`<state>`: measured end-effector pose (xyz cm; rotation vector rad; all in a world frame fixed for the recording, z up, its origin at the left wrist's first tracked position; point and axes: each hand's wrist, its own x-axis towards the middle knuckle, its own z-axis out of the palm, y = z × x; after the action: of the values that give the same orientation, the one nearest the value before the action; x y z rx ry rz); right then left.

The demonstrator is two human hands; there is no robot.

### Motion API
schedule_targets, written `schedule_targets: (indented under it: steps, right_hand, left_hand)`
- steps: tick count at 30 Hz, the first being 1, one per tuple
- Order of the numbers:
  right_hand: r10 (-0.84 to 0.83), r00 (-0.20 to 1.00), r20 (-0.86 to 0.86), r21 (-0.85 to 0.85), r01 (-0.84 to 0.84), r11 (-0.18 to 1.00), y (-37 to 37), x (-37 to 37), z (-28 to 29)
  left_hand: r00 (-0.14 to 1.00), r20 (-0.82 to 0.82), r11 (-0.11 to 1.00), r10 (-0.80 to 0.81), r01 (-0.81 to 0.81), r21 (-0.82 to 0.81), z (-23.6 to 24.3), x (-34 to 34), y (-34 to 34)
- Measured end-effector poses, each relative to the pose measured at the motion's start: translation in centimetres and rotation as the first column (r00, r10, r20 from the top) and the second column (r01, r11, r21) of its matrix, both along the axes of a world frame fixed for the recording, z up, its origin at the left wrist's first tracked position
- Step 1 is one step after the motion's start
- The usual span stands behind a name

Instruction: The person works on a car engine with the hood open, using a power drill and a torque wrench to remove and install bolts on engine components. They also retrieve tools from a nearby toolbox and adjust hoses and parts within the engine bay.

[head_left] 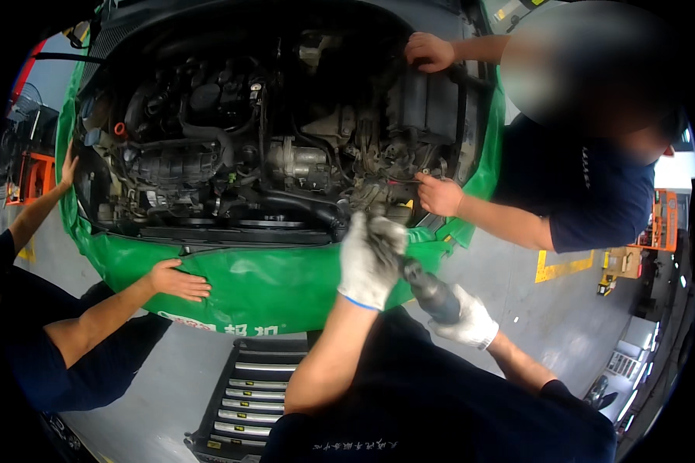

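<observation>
Grey workshop floor (154, 378) is spreading around the car, and a dark cabinet with silver strips (259, 393) is standing below its nose. Over the front edge a green cover (286, 270) is draping, probably shielding the paintwork while people are leaning across; one co-worker's hand (181, 282) is resting flat on it. Opposite, another co-worker's hand (440, 194) is reaching over the rim of the open engine bay (297, 158).

White-gloved, the right grip (467, 320) is holding the rear of a dark power tool (434, 293), wrapped snugly, presumably to carry its weight. The left grip (372, 258), also gloved, is curling ahead of the tool's front, perhaps for steadying; whether it is holding anything, I cannot tell. Between both grips, the power tool is slanting up-left toward the engine bay.
</observation>
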<state>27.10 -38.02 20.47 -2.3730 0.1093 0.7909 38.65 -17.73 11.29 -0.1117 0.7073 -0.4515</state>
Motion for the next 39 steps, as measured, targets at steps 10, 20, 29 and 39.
schedule_targets:
  steps: [10,20,29,39]
  right_hand:
    - [-0.288,0.945,-0.156,-0.067,0.281,0.957,0.3,4.2,-8.2]
    - [-0.32,0.946,-0.05,0.044,0.322,0.946,5.8,16.3,-14.9]
    - [-0.392,0.911,-0.125,0.196,0.41,0.891,6.3,20.4,-18.8]
    - [-0.502,0.854,-0.137,0.214,0.52,0.827,8.3,18.6,-20.7]
  left_hand:
    - [0.99,-0.107,0.985,-0.093,0.107,0.136,-5.4,4.5,-5.1]
    - [0.986,-0.067,0.929,-0.15,0.164,0.332,-9.5,17.2,-1.4]
    - [0.983,-0.11,0.952,-0.146,0.17,0.256,-14.9,22.1,-1.3]
    - [0.959,-0.056,0.831,-0.278,0.27,0.487,-18.2,21.8,-4.0]
